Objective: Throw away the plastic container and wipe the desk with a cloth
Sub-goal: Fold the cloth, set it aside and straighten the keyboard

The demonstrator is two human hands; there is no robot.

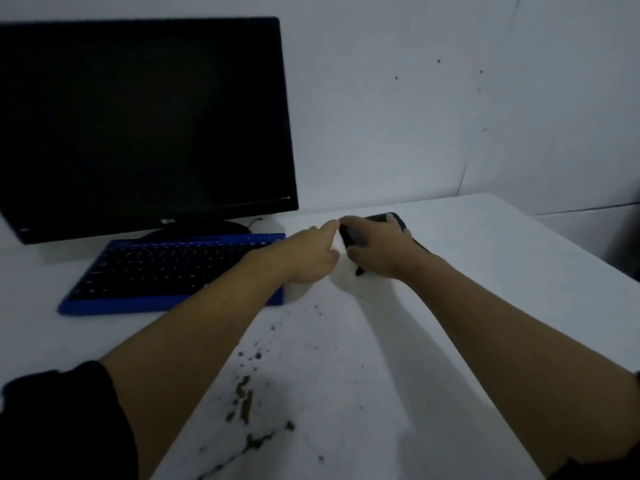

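Observation:
A black plastic container (398,219) sits on the white desk (485,271), just right of the keyboard. My right hand (379,252) lies over it with the fingers curled round its near edge. My left hand (304,256) reaches in from the left, and its curled fingertips pinch the container's left end, where a pale whitish part (341,271) shows between the two hands. The picture is dim and blurred, so I cannot tell what that pale part is. Dark stains and crumbs (246,400) are spattered over the desk between my forearms. No cloth is in view.
A black monitor (145,119) stands at the back left, switched off. A blue-framed keyboard (166,268) lies in front of it, under my left forearm. The white wall (415,98) runs close behind the desk. The desk's right edge (568,237) runs diagonally toward me.

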